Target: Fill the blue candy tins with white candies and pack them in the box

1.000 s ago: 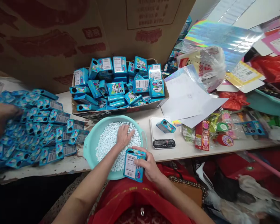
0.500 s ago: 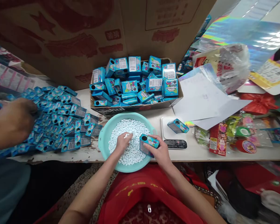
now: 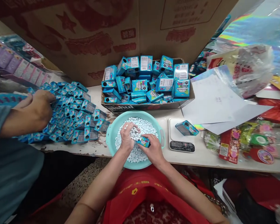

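My left hand (image 3: 126, 138) is cupped around a scoop of small white candies (image 3: 135, 135), its fingers curled over them. My right hand (image 3: 154, 150) grips a small blue candy box (image 3: 145, 142) by its sides, tilted close to the cupped candies. Both hands are above a turquoise basin (image 3: 110, 141) filled with more loose candies. Right of the basin, another blue box (image 3: 187, 128) lies on a white digital scale (image 3: 174, 137). The mouth of the box in my right hand is largely hidden by my fingers.
Behind the basin, an open carton (image 3: 151, 107) holds many blue boxes. At left, a co-worker's hand (image 3: 38, 110) reaches over a cluster of standing boxes (image 3: 72, 115). White papers (image 3: 214, 96) and packaged sweets (image 3: 254, 143) lie right. A large cardboard box (image 3: 95, 62) rises behind.
My left hand has lifted candies from the basin and come up beside the box. My right hand has tilted the box toward it. The co-worker's hand has moved too.
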Available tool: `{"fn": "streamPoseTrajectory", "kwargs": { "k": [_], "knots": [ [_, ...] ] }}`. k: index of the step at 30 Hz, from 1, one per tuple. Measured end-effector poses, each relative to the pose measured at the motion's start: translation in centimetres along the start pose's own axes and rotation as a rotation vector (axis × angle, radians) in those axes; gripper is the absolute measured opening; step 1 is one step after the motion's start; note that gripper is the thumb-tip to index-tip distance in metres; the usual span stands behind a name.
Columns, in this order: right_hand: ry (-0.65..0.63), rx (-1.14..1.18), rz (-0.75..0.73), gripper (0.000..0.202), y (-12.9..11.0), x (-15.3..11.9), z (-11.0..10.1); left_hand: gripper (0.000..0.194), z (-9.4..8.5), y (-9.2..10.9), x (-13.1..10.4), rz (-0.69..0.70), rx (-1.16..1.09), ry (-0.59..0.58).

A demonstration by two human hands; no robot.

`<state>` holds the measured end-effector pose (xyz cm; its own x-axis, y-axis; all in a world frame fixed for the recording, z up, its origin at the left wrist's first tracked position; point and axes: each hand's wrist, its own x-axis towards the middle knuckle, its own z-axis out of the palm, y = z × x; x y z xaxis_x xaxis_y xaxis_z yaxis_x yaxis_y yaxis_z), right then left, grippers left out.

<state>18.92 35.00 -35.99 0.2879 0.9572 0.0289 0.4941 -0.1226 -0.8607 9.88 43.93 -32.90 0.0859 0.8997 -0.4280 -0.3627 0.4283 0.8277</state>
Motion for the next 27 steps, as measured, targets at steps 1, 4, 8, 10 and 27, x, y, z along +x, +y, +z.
{"fn": "streamPoseTrajectory", "kwargs": {
  "k": [1, 4, 8, 10, 27],
  "knots": [
    [-0.003, -0.01, -0.002, 0.03, 0.0, 0.0, -0.1, 0.025, 0.1, 0.0, 0.0, 0.002, 0.018, 0.0],
    [-0.014, -0.028, 0.002, 0.029, -0.1, 0.1, -0.5, 0.026, 0.4, 0.0, 0.0, 0.009, 0.05, -0.001],
    [-0.018, -0.024, 0.005, 0.029, 0.0, 0.3, -0.9, 0.027, 0.7, -0.2, 0.0, 0.032, 0.082, -0.041],
    [-0.021, -0.024, 0.007, 0.028, 0.0, 0.4, -1.0, 0.026, 0.9, -0.4, 0.0, 0.062, 0.102, -0.051],
    [-0.044, 0.022, 0.056, 0.027, -0.5, 1.2, -0.7, 0.023, 0.6, -0.7, 0.1, 0.144, 0.192, -0.038]
  ]
}}
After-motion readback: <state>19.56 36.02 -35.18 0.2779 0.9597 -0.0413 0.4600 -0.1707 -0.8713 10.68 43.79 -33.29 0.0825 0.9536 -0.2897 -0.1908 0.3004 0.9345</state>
